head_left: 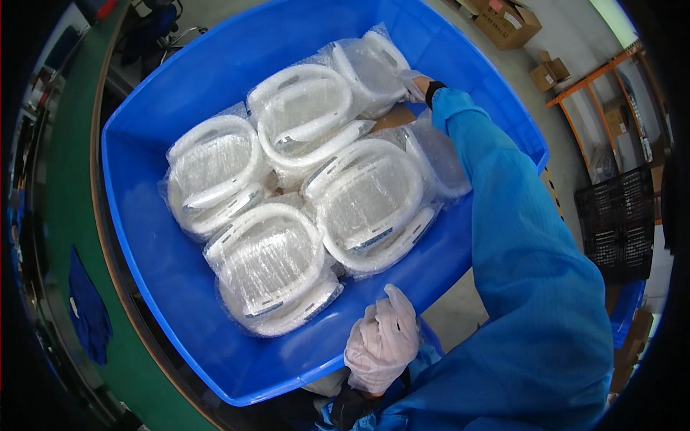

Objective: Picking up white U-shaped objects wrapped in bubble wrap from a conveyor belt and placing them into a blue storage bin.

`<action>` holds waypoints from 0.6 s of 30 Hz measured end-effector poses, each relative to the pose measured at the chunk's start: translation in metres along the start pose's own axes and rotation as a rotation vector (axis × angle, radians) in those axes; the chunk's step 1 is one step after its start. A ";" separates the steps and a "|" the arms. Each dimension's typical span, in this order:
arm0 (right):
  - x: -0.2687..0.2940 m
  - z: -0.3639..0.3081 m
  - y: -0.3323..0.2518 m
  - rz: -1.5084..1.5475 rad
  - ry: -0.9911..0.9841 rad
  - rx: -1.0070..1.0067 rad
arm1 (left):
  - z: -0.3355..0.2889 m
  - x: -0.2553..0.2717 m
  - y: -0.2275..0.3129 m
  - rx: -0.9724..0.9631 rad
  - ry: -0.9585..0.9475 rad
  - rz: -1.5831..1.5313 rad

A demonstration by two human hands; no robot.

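Note:
Several white oval ring-shaped plastic parts (284,260) lie in clear bubble wrap inside a large blue plastic bin (154,237). They are laid in pairs or small stacks, each overlapping its neighbour. My right hand (417,86), in a thin whitish glove, reaches over to the far right and grips the edge of a wrapped part (370,68) there. The wrap and the wrist partly hide those fingers. At the bin's near rim my left hand (382,341), also gloved, is closed with its fingers curled and thumb up. I see nothing in it.
Brown cardboard (394,117) shows between the wrapped parts. To the left runs a green-topped bench (136,359) with a dark blue cloth (88,309) on it. Cardboard boxes (507,25), an orange rack (593,93) and a black plastic crate (617,223) stand to the right.

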State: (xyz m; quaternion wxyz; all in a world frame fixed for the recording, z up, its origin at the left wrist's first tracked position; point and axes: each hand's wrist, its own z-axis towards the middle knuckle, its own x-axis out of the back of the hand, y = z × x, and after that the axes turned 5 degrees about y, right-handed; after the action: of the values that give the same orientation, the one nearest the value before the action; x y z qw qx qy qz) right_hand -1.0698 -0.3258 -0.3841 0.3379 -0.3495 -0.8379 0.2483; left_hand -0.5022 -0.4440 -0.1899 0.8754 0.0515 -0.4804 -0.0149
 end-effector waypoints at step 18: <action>-0.060 -0.029 -0.016 0.093 -0.120 0.031 | -0.009 -0.004 -0.007 -0.019 -0.057 0.046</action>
State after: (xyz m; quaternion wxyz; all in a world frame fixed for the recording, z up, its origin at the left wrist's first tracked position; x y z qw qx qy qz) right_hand -1.0232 -0.3764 -0.3780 0.2806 -0.3672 -0.8355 0.2972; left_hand -0.4968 -0.4497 -0.1987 0.8618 0.0318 -0.5063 -0.0008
